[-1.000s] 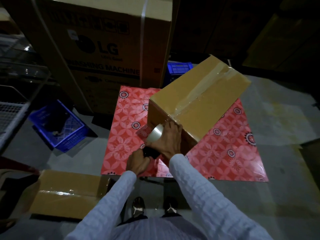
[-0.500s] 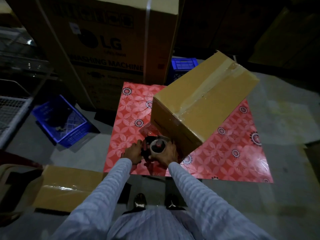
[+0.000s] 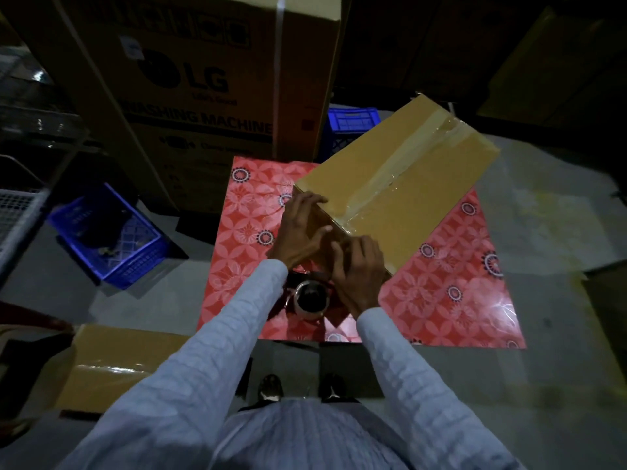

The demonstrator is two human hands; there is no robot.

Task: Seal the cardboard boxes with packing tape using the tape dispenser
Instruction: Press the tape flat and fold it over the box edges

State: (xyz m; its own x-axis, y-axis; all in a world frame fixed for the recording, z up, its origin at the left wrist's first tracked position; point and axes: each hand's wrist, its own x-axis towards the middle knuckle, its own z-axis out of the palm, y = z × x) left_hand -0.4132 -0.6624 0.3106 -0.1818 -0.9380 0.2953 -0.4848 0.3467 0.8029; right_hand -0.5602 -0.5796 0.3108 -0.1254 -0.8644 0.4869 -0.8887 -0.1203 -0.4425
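— Cardboard news: where is the red tape dispenser?
— Set down on the red patterned mat a moment ago.
— And the hands?
— Left hand and right hand, fingers spread, press tape onto the brown cardboard box; seam likely finished.

The cardboard box is matt brown, with a glossy clear tape strip along its top. Under it lies a shiny, patterned red sheet. Blue plastic crate; textured pale cloth sleeves; dull grey floor.
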